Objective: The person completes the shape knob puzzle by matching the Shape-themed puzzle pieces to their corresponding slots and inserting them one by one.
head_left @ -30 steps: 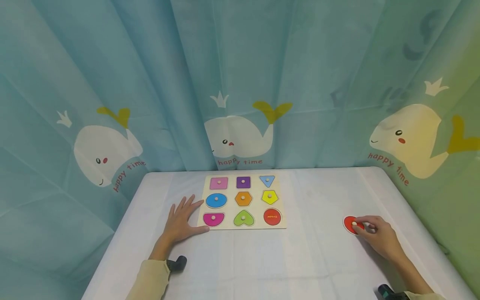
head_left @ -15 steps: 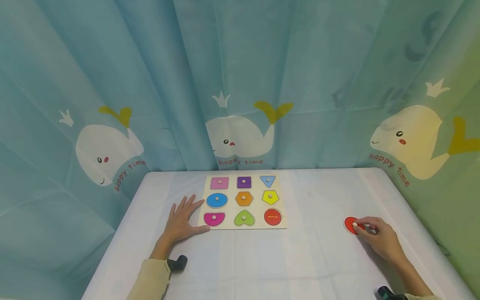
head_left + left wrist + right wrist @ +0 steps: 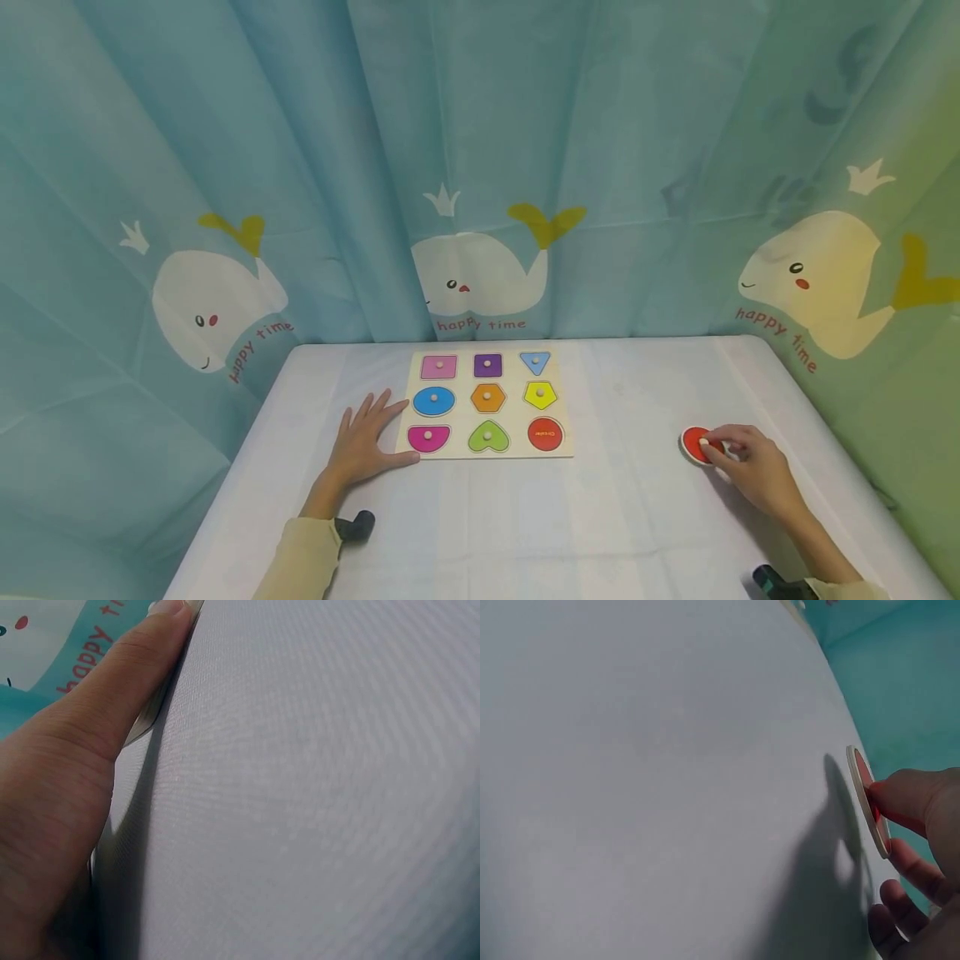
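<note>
A pale wooden puzzle board (image 3: 517, 417) lies on the table with several coloured knobbed shapes in it. Its near right corner shows a red round recess (image 3: 545, 434) with lettering. My left hand (image 3: 362, 446) rests spread at the board's left side, the thumb touching the near edge and the fingers straight. Over the right part of the table, my right hand (image 3: 761, 471) pinches a red circle puzzle piece (image 3: 692, 447) by its small knob. In the right wrist view this circle piece (image 3: 864, 796) stands off the cloth, its shadow apart from it.
A white cloth (image 3: 600, 517) covers the table. Behind and around it hangs a blue-green curtain (image 3: 645, 167) printed with whales. Dark wrist cameras sit at the left wrist (image 3: 355, 527) and the right wrist (image 3: 780, 583).
My right hand has raised the red circle piece off the cloth and shifted it slightly left. The left hand and the board have stayed in place.
</note>
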`<state>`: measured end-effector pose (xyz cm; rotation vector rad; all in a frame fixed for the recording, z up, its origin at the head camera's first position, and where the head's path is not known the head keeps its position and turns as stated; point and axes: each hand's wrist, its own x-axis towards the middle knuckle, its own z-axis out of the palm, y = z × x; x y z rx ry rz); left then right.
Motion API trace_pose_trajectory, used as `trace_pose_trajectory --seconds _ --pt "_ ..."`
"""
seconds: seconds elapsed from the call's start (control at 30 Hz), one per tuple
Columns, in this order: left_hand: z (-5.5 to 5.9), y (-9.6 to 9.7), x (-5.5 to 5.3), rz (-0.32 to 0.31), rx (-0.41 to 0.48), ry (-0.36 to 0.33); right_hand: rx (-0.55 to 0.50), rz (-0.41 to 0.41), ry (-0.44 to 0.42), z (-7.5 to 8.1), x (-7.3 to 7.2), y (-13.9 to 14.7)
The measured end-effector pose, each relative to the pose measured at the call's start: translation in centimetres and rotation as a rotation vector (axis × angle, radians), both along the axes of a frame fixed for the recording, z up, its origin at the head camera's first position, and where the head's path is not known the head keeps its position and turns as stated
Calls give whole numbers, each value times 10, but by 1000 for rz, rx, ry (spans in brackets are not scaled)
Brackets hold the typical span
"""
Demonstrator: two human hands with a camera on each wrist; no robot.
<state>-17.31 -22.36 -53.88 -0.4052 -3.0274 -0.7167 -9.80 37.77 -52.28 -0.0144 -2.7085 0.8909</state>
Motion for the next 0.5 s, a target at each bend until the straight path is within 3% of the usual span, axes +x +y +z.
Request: trace_pose_trajectory --seconds 0.5 --pt "-1 -1 -1 1 -5 -3 -58 166 123 33 -41 -45"
